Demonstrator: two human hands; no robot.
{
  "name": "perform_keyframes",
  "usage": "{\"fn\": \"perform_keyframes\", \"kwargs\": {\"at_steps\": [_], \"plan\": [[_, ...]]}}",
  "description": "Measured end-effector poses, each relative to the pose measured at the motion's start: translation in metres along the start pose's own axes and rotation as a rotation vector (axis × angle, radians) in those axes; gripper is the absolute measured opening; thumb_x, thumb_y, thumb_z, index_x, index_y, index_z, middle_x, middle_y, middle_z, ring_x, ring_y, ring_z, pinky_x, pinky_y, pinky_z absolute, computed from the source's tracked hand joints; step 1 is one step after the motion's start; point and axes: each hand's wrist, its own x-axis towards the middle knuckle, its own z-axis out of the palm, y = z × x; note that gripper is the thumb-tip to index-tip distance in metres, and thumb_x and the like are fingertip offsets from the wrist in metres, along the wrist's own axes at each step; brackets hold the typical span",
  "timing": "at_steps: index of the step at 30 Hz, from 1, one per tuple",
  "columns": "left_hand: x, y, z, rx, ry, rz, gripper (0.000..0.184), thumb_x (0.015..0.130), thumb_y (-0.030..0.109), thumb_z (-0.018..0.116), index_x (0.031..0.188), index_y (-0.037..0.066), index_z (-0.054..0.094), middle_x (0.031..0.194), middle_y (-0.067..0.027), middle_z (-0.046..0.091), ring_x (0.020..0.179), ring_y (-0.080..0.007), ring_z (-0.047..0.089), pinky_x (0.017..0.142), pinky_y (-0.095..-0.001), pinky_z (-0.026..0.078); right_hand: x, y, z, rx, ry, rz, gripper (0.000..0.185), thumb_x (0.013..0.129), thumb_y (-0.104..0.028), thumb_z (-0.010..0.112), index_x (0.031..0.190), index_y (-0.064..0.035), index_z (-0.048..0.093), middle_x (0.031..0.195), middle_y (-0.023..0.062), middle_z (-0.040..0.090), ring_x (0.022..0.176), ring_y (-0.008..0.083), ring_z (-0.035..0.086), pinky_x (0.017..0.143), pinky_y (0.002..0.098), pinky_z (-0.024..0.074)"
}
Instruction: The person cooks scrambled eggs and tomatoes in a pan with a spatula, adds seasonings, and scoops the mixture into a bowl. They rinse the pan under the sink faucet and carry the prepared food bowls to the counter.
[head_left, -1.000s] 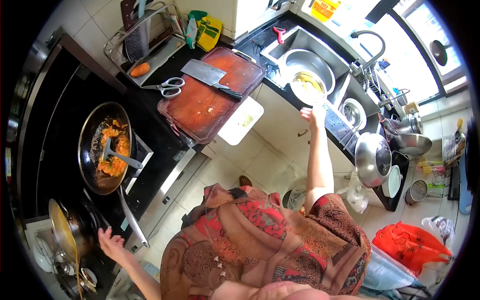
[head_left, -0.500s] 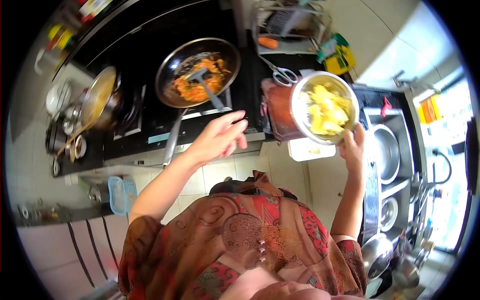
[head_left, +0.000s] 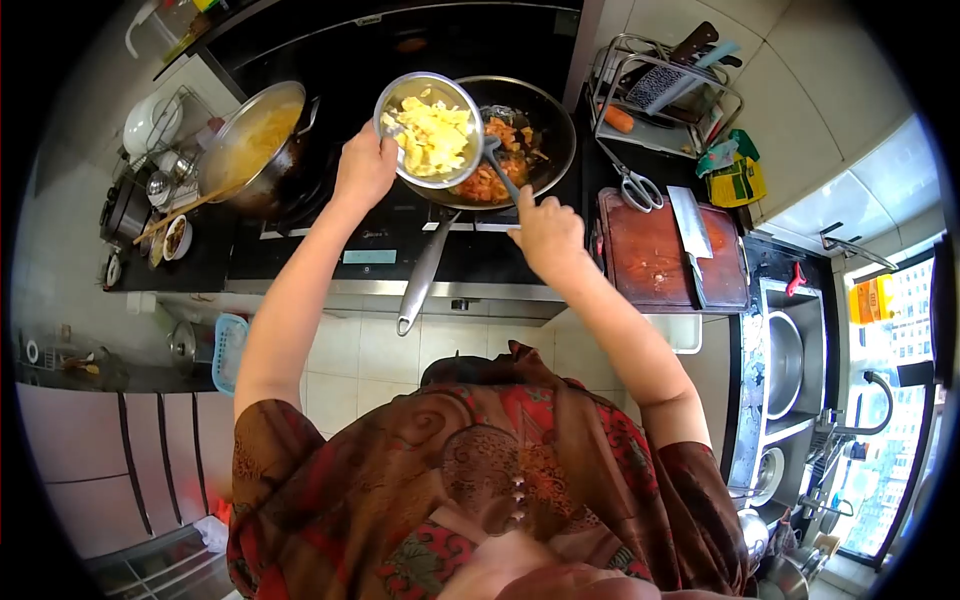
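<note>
Holding metal bowl [head_left: 428, 183] of yellow food [head_left: 432, 136] by left rim in left hand [head_left: 367, 172], above left part of pan [head_left: 556, 120]. Gripping spatula [head_left: 507, 183] by near end in right hand [head_left: 552, 234], at pan's near-right edge; slanting far-left toward bowl.

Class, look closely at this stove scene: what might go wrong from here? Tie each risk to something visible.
Spill: the left hand holds the bowl of yellow food partly beyond the pan, so pieces might miss.

Knock: the pan handle appears to jut past the counter edge, where an arm could bump it.
</note>
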Motion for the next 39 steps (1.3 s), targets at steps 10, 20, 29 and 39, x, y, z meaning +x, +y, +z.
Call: {"fn": "perform_keyframes", "kwargs": {"at_steps": [10, 20, 29, 39], "plan": [[0.044, 0.014, 0.058, 0.707, -0.37, 0.312, 0.058, 0.081, 0.002, 0.045, 0.137, -0.008, 0.031, 0.083, -0.0253, 0.066, 0.076, -0.0353, 0.067, 0.069, -0.0435, 0.054, -0.013, 0.057, -0.011, 0.352, -0.018, 0.198, 0.021, 0.087, -0.011, 0.049, 0.104, 0.0011, 0.053, 0.081, 0.0232, 0.065, 0.079, 0.0414, 0.064, 0.07, 0.0485, 0.0519], [0.067, 0.023, 0.055, 0.709, -0.189, 0.337, 0.053, 0.083, 0.004, 0.045, 0.134, -0.009, 0.035, 0.077, -0.0241, 0.065, 0.069, -0.0337, 0.068, 0.061, -0.0406, 0.056, -0.061, 0.078, -0.066, 0.383, 0.085, 0.138, 0.029, 0.09, -0.017, 0.05, 0.115, -0.0034, 0.055, 0.082, 0.0238, 0.064, 0.081, 0.0398, 0.062, 0.071, 0.0489, 0.049], [0.045, -0.012, 0.011, -0.259, -0.071, -0.433, 0.027, 0.088, 0.011, 0.043, 0.105, -0.007, 0.052, 0.074, -0.0189, 0.064, 0.052, -0.0234, 0.064, 0.042, -0.0329, 0.052, -0.013, 0.02, -0.088, -0.096, 0.007, -0.214, 0.009, 0.074, -0.005, 0.063, 0.081, -0.0072, 0.068, 0.08, 0.0118, 0.069, 0.08, 0.0249, 0.069, 0.064, 0.0344, 0.055], [0.013, -0.039, -0.021, -0.629, -0.167, -0.658, 0.029, 0.097, 0.018, 0.038, 0.12, 0.0, 0.041, 0.093, -0.0167, 0.059, 0.065, -0.021, 0.062, 0.055, -0.0327, 0.056, 0.062, 0.024, -0.024, -0.012, 0.257, -0.233, 0.013, 0.077, -0.004, 0.057, 0.09, -0.0026, 0.061, 0.076, 0.0158, 0.065, 0.071, 0.0297, 0.068, 0.06, 0.0375, 0.0543]]}}
